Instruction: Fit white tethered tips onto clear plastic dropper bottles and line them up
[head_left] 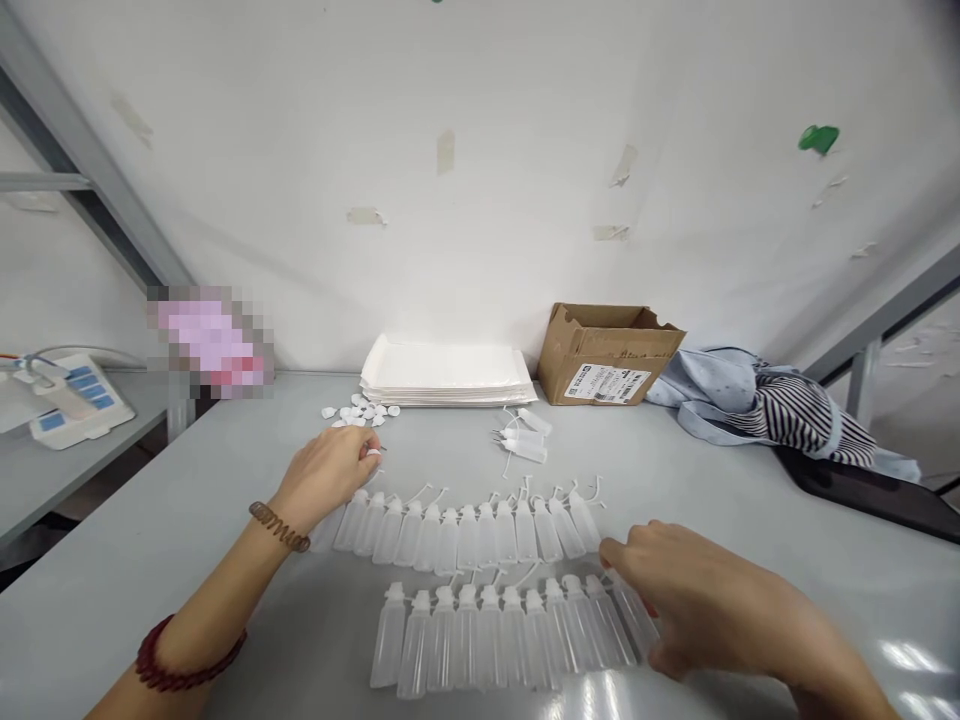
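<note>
My left hand [330, 468] is closed in a pinch at the left end of the upper row of clear plastic squeeze bottles [448, 540]. A small white cap with a thin dark tip [373, 453] shows at its fingertips. Loose white caps [367, 408] lie just beyond that hand. At the right end of the lower row of squeeze bottles [466, 640], my right hand [690, 595] has its fingers and thumb around the last bottle [634, 612], partly hidden by the hand. Many upper-row bottles have thin white strap caps sticking up.
Several needle-tipped bottles [525, 440] lie apart, mid-table. Behind them are a stack of white envelopes [450, 375] and an open cardboard box [611, 355]. Blue and striped cloth [750, 395] rests on a dark tray [862, 495] at right. A white-and-blue device [82, 400] stands on the left-hand table.
</note>
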